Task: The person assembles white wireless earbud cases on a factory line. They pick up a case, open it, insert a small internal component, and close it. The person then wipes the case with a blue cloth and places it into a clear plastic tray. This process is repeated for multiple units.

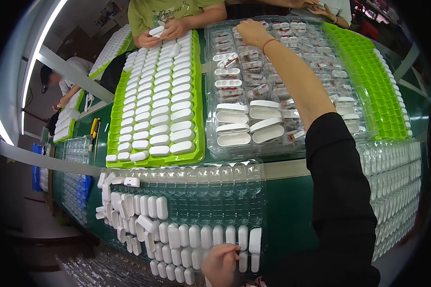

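White cases (pixel 194 237) by my curled left fingers (pixel 228 248), near edge of the clear tray (pixel 215 205); they or right fingers (pixel 244 25) gripping? I can't tell!

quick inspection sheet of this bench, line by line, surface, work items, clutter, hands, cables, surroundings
surface: green table, partly covered by trays
work items: open white cases in the upper clear tray; white cases in rows in the lower clear tray; green tray full of white pieces
clutter: jumbled white pieces at lower left; yellow-and-black tool
hands: right hand over the upper clear tray's far side; left hand by the rows, fingers curled, grip unclear
cables: nothing seen for certain
surroundings: co-worker in green holding a white piece; light tube
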`<state>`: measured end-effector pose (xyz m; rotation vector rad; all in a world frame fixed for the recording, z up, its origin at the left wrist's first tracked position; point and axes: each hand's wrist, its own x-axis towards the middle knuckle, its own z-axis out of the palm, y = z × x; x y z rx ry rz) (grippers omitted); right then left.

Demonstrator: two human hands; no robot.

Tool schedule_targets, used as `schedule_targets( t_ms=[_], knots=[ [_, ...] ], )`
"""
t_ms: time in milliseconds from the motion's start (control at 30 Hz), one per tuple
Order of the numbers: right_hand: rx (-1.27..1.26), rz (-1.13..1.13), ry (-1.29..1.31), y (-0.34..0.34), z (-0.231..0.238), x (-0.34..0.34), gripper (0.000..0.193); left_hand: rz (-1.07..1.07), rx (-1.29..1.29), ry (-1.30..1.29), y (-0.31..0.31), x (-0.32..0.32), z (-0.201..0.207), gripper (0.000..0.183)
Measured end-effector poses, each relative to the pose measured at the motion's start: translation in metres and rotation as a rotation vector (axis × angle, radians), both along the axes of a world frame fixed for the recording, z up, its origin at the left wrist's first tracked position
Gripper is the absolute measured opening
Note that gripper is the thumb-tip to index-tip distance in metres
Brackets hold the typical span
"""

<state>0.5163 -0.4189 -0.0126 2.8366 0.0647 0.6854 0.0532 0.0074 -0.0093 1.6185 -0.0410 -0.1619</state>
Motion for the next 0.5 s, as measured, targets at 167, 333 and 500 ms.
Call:
schedule_targets(
  t_ms=[167,333,500],
  knots=[
    [0.013,-0.036,-0.061,0.0,0.001,-0.002,0.018,-0.024,-0.025,0.036,0.0,-0.001,0.001,0.014],
    [0.576,-0.168,-0.256,0.014,0.014,-0.023,0.016,0.023,-0.025,-0.026,-0.001,-0.002,0.003,0.015],
    [1.732,0.353,-0.117,0.021,0.047,-0.075,0.018,-0.023,-0.038,-0.083,0.002,-0.006,0.007,0.015]
  ],
)
